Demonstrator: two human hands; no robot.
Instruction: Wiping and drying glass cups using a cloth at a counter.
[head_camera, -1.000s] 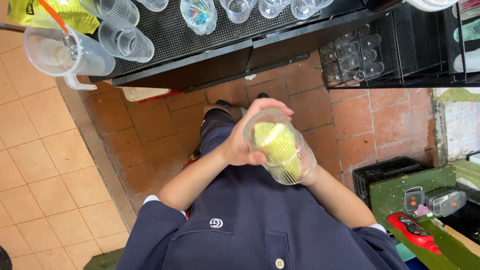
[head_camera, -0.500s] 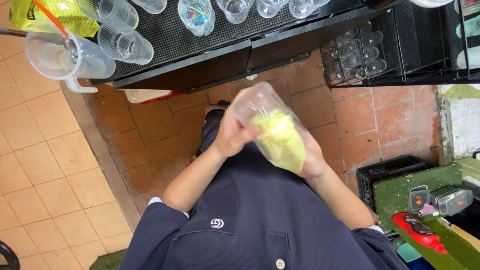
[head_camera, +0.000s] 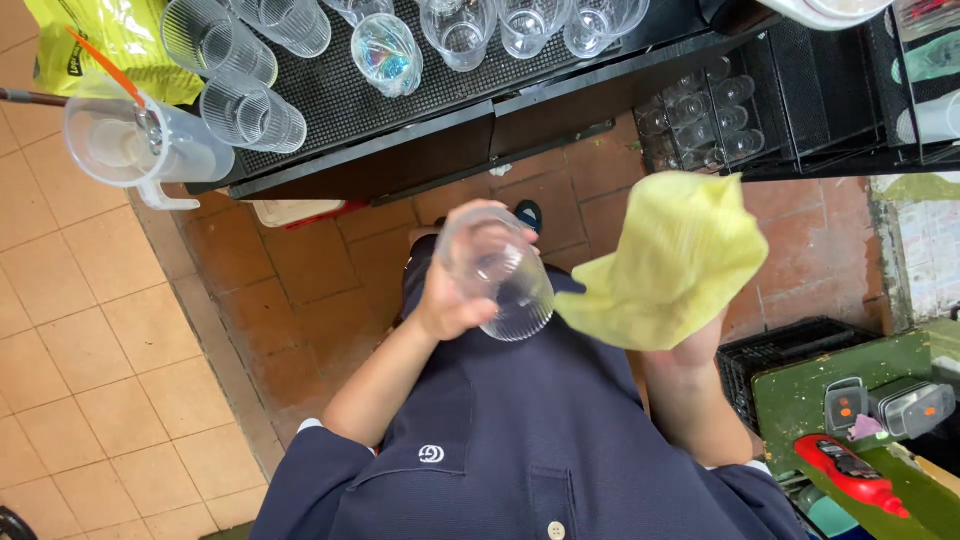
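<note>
My left hand (head_camera: 452, 295) grips a clear ribbed drinking glass (head_camera: 500, 275), held tilted in front of my dark blue shirt. My right hand (head_camera: 700, 345) holds a yellow cloth (head_camera: 672, 262), which hangs spread out to the right of the glass and apart from it. Most of the right hand is hidden behind the cloth.
A black drip mat (head_camera: 360, 85) on the dark counter carries several clear glasses (head_camera: 250, 110) lying or standing. A clear plastic jug (head_camera: 135, 145) with an orange stirrer sits at the left. A black wire rack (head_camera: 720, 120) holds small glasses. A green surface (head_camera: 880, 440) with a red tool lies lower right.
The yellow cloth was stuffed inside the glass earlier. My right hand has pulled it out and away to the right, and the glass is now empty in my left hand.
</note>
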